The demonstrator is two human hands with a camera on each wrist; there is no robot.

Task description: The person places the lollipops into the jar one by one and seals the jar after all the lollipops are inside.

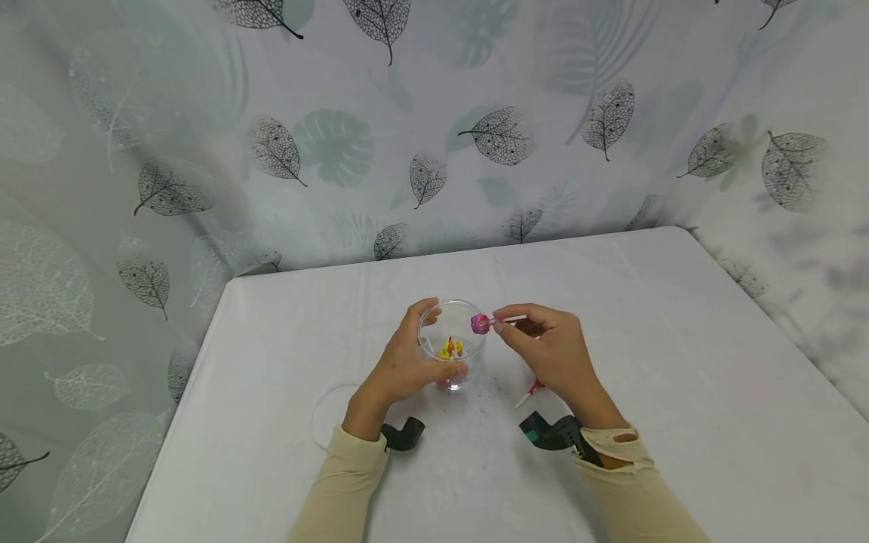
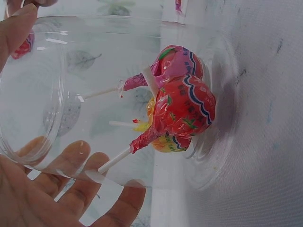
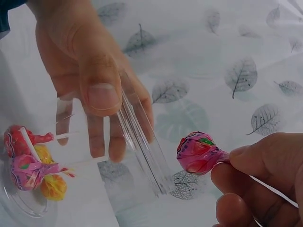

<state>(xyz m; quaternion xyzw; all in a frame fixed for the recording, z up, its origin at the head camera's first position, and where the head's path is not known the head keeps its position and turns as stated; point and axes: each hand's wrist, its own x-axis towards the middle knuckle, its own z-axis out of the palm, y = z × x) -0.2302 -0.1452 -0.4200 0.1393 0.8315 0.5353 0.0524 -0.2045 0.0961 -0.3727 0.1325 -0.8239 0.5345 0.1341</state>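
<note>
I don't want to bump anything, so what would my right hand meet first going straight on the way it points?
Most likely the cup: your right hand points at its rim, lollipop leading, though depth is hard to judge.

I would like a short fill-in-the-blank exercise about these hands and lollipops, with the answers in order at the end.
The right hand pinches a lollipop in mainly ____ wrapping.
The left hand holds a transparent cup containing lollipops wrapped in red, pink and ____.
In the head view, another lollipop lies to the ____ of that cup, on the table.
The backdrop behind is printed with ____.
Missing words: pink; yellow; right; leaves.
</note>
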